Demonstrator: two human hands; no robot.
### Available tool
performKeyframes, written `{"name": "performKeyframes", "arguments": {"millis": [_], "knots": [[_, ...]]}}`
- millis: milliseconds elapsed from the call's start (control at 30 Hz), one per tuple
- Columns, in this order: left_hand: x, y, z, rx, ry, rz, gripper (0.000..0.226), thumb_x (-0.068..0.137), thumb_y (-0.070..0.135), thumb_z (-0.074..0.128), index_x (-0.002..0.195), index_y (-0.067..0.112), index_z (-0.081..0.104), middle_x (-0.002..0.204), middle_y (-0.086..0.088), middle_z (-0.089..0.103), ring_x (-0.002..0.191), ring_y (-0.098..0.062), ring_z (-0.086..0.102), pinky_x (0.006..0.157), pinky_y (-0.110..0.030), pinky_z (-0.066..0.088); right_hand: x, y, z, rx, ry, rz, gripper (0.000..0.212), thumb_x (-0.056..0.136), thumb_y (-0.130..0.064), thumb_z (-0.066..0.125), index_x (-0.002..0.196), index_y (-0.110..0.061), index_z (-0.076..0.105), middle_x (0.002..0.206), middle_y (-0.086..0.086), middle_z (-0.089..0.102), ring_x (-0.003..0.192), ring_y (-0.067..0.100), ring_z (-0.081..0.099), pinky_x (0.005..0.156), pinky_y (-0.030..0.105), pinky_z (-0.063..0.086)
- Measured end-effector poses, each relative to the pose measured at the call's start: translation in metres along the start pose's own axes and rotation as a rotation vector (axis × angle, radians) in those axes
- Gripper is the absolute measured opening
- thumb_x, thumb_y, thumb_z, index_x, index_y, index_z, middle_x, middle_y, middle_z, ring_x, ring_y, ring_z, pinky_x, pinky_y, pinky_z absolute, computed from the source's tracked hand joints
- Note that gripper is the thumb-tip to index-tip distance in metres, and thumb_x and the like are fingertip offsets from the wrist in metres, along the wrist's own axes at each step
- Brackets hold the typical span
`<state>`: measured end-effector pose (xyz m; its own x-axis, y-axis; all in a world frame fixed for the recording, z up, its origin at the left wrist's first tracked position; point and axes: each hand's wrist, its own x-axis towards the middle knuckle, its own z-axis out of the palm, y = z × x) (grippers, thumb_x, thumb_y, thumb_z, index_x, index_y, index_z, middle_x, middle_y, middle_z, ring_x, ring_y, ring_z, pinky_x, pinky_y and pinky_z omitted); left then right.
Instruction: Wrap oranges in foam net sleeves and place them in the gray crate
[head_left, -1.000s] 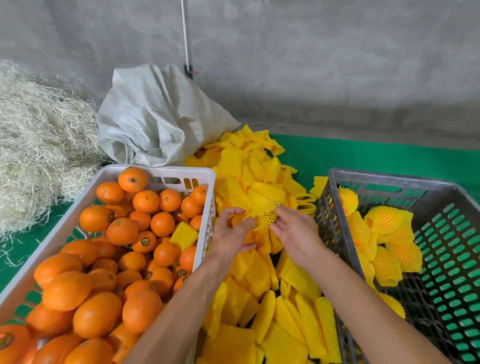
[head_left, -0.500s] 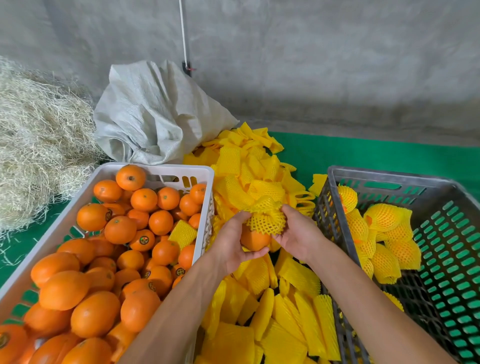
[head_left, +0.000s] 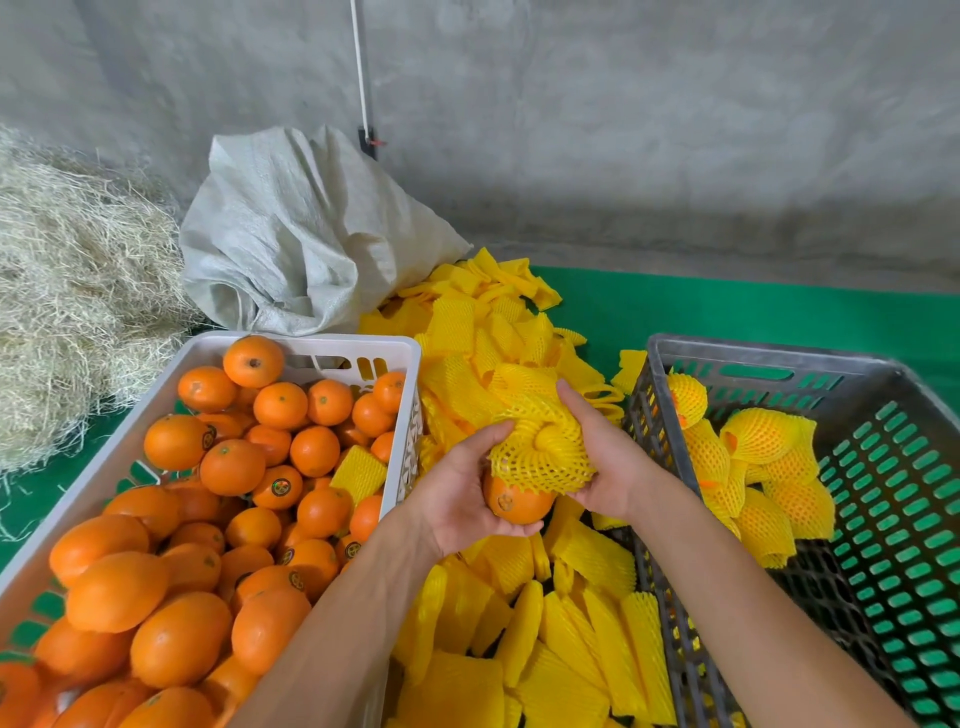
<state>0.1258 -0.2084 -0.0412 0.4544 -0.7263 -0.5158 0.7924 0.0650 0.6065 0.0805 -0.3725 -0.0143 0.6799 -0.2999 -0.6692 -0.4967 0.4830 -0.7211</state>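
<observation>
Both hands grip a half-sleeved orange (head_left: 517, 501); gray crate (head_left: 769, 358) holds perhaps six wrapped

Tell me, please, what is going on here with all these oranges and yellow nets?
A person is wrapping an orange in a yellow foam net sleeve. The left hand cradles the fruit from below while the right hand grips the sleeve, which covers the top but leaves the bottom bare. Unwrapped oranges fill the white crate; several wrapped ones already lie in the gray crate. Spare sleeves are piled between the crates.
</observation>
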Motion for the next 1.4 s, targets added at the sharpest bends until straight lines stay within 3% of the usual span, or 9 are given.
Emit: {"name": "performKeyframes", "arguments": {"millis": [300,467,600,767,833,900,1000,1267,1400], "knots": [[-0.002,-0.003,-0.001,0.228,-0.127,0.055,0.080,0.073,0.060,0.084,0.141,0.026,0.059,0.140,-0.007,0.065,0.128,-0.036,0.061,0.091,-0.054,0.056,0.000,-0.003,-0.010,-0.082,-0.060,-0.011,0.077,0.074,-0.079,0.067,0.131,-0.027,0.065,0.110,0.007,0.078,0.094,0.025,0.077,0.068,0.034,0.061],[0.002,-0.006,-0.002,0.198,-0.035,0.074,0.072,0.081,0.048,0.081,0.143,0.023,0.056,0.141,-0.008,0.063,0.126,-0.035,0.060,0.089,-0.052,0.056,0.010,0.005,-0.007,-0.273,0.119,-0.152,0.081,0.080,-0.082,0.059,0.135,-0.021,0.062,0.117,0.007,0.072,0.106,0.028,0.068,0.100,0.048,0.053],[0.003,-0.005,-0.001,0.264,0.040,0.087,0.080,0.071,0.053,0.086,0.140,0.024,0.059,0.135,-0.005,0.068,0.125,-0.032,0.062,0.093,-0.056,0.057,0.014,0.011,-0.006,-0.478,0.242,-0.370,0.066,0.088,-0.074,0.056,0.059,-0.015,0.060,0.057,0.006,0.060,0.058,0.024,0.060,0.063,0.033,0.043],[0.004,-0.008,-0.002,0.303,0.049,0.131,0.055,0.081,0.065,0.071,0.126,0.034,0.069,0.125,-0.001,0.074,0.120,-0.031,0.067,0.100,-0.061,0.053,0.015,0.011,-0.003,-0.585,0.225,-0.419,0.066,0.088,-0.070,0.060,0.047,-0.028,0.030,0.042,-0.008,0.036,0.038,0.010,0.038,0.047,0.027,0.030],[0.005,-0.007,-0.002,0.305,0.060,0.151,0.052,0.082,0.062,0.067,0.125,0.033,0.070,0.124,-0.002,0.074,0.119,-0.031,0.068,0.102,-0.064,0.051,0.013,0.008,-0.005,-0.585,0.206,-0.386,0.058,0.086,-0.071,0.064,0.051,-0.028,0.044,0.048,-0.006,0.045,0.046,0.012,0.048,0.051,0.027,0.036],[0.005,-0.006,-0.002,0.272,0.035,0.162,0.054,0.084,0.058,0.067,0.130,0.028,0.068,0.127,-0.004,0.073,0.122,-0.032,0.067,0.103,-0.065,0.049,0.008,0.003,-0.008,-0.462,0.112,-0.245,0.045,0.082,-0.070,0.069,0.091,-0.026,0.072,0.078,-0.001,0.072,0.074,0.019,0.070,0.072,0.031,0.055],[0.003,-0.002,-0.001,0.153,-0.047,0.134,0.057,0.088,0.052,0.066,0.138,0.025,0.062,0.135,-0.007,0.068,0.127,-0.033,0.063,0.098,-0.063,0.053,0.000,-0.008,-0.016,-0.214,-0.075,-0.014,0.069,0.078,-0.068,0.075,0.133,-0.028,0.063,0.116,0.009,0.076,0.108,0.032,0.072,0.098,0.047,0.056],[-0.001,0.006,0.002,-0.025,-0.122,0.025,0.062,0.093,0.056,0.062,0.144,0.020,0.058,0.140,-0.015,0.064,0.116,-0.035,0.063,0.081,-0.051,0.058,0.000,-0.003,-0.011,0.189,-0.002,0.018,0.060,0.092,-0.061,0.063,0.135,-0.020,0.062,0.108,0.013,0.078,0.093,0.030,0.075,0.062,0.035,0.060],[0.000,0.001,0.002,-0.074,-0.080,0.048,0.055,0.092,0.054,0.068,0.136,0.021,0.064,0.133,-0.014,0.068,0.105,-0.035,0.068,0.076,-0.048,0.058,0.006,0.003,-0.006,0.245,0.088,-0.080,0.055,0.096,-0.054,0.062,0.141,-0.023,0.054,0.117,0.011,0.073,0.102,0.031,0.070,0.074,0.041,0.059]]}}
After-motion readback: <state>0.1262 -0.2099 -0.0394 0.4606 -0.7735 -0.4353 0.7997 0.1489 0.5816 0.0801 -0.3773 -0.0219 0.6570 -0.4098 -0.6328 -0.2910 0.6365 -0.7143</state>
